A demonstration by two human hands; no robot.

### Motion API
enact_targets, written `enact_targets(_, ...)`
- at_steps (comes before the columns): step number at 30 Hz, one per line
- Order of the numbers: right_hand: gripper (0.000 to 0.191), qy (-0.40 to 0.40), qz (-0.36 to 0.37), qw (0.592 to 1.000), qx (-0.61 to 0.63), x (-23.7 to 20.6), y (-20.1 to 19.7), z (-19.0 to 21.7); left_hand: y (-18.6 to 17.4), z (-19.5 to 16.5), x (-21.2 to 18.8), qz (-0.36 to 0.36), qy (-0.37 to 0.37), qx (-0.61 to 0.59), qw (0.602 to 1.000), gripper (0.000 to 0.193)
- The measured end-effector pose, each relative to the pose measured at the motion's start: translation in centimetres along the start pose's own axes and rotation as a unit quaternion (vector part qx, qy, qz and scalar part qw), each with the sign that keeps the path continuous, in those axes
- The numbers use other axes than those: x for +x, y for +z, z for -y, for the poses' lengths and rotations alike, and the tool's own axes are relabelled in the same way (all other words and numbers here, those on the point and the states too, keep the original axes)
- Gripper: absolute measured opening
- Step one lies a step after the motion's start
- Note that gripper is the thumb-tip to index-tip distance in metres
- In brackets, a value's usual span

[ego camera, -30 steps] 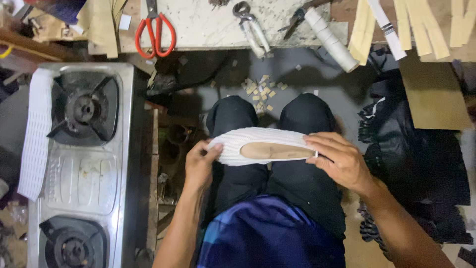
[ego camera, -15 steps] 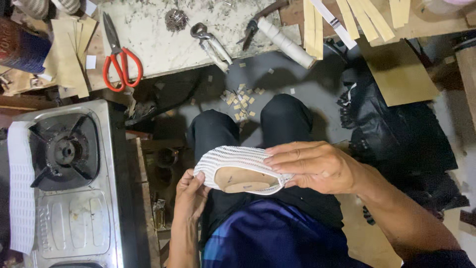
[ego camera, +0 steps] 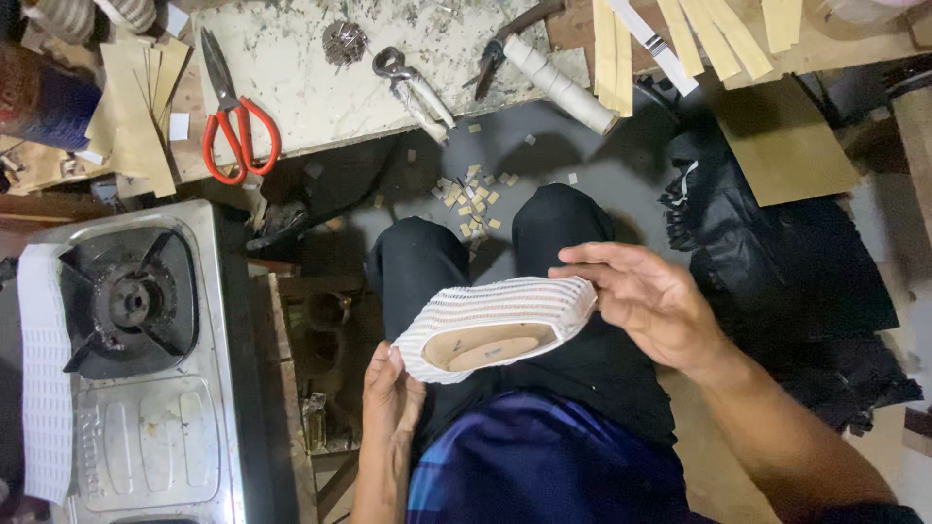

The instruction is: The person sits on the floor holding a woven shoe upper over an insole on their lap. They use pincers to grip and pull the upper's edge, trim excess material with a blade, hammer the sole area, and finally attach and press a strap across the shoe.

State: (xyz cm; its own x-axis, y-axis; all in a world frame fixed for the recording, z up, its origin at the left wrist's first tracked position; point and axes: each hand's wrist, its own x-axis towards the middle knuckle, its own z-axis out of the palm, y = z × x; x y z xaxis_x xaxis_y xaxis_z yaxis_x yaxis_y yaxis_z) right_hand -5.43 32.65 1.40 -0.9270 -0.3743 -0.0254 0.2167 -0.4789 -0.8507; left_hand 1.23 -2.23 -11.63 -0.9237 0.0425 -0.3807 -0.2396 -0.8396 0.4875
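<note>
A white ribbed fabric shoe upper on a tan last (ego camera: 490,328) rests over my lap, tilted with its right end higher. My left hand (ego camera: 390,398) grips its left end from below. The fingers of my right hand (ego camera: 649,303) hold its right end, palm turned toward me. My knees in dark trousers (ego camera: 505,243) are beneath it.
A steel gas stove (ego camera: 136,359) with a white cloth (ego camera: 44,378) stands at left. The worktop ahead holds red-handled scissors (ego camera: 231,121), metal pliers (ego camera: 413,87), a white roll (ego camera: 558,82), wooden strips (ego camera: 621,49). Cardboard (ego camera: 782,141) and black material (ego camera: 777,262) lie at right. Small tan scraps (ego camera: 471,194) litter the floor.
The shoe upper has been turned and tilted, its right end raised. My right hand slid to its right tip and my left hand dropped lower. The view shifted down and right.
</note>
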Motion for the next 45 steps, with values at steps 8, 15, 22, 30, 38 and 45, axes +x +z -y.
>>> enact_targets(8,0.069,-0.030,-0.053,0.996,-0.070,-1.8,1.4,-1.7,0.1,-0.4,-0.2,0.008,-0.014,0.017,1.000,0.010)
enact_targets(15,0.055,0.009,-0.139,0.990,0.009,0.0,-2.3,-3.2,2.1,-0.4,1.1,0.037,-0.008,0.021,0.999,0.008)
enact_targets(22,0.045,0.054,-0.236,0.966,-0.089,2.2,-4.2,-4.4,4.3,-0.1,1.8,0.028,0.000,-0.004,1.000,0.009)
enact_targets(30,0.037,-0.229,-0.087,0.713,-0.657,1.4,5.1,-3.7,6.4,0.0,1.8,-0.049,0.001,0.012,0.999,0.008)
enact_targets(38,0.040,-0.342,-0.040,0.591,-0.730,5.3,9.5,-7.4,9.3,0.0,0.3,-0.039,0.004,0.008,0.999,0.007)
enact_targets(45,0.036,-0.338,0.039,0.652,-0.678,7.6,9.3,-1.7,12.3,-1.9,-0.3,0.012,0.007,0.054,0.998,0.011)
